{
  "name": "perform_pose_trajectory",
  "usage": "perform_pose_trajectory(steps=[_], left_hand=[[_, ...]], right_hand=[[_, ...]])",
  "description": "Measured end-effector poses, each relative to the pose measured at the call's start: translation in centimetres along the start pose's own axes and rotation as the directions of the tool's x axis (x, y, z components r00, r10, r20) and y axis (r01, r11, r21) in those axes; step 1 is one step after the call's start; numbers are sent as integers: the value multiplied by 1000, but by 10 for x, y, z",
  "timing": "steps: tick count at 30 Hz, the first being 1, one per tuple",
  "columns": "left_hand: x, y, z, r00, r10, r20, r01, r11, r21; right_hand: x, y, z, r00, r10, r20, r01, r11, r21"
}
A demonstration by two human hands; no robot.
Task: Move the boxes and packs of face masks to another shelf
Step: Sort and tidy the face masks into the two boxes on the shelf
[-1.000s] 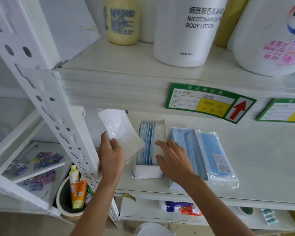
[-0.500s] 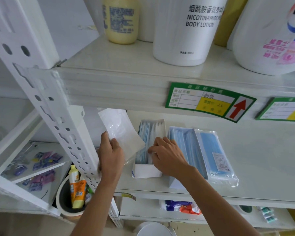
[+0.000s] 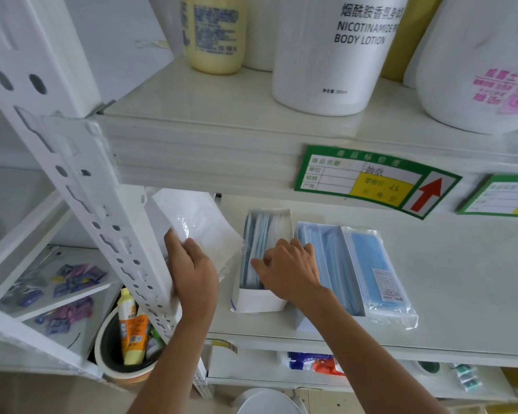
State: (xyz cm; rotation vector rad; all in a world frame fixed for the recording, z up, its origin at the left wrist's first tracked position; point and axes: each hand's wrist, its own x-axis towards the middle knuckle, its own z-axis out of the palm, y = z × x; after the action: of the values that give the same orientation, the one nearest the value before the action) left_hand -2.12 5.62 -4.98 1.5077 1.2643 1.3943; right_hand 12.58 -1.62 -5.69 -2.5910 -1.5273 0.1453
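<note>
Bright, even, soft light; faint shadows; wide-angle bending at edges; slight blur lower corners

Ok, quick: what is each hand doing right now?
Left hand: holds a white mask pack.
Right hand: fingers pinch masks in the open box.

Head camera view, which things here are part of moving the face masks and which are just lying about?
Part of the job:
- white pack, held by the left hand
- small open box of masks, the right hand reaching into it
- second open box
- blue mask pack

Just lying about:
- lotion bottle
- yellow bottle
- price tag
- bucket of tubes
</note>
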Motion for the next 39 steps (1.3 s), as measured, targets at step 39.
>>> perform_pose_trajectory(steps=[39], left_hand=[[5, -15, 2, 997, -43, 63, 45, 999, -29]], right_hand=[[-7, 18, 10, 998, -14, -68, 29, 973, 229]])
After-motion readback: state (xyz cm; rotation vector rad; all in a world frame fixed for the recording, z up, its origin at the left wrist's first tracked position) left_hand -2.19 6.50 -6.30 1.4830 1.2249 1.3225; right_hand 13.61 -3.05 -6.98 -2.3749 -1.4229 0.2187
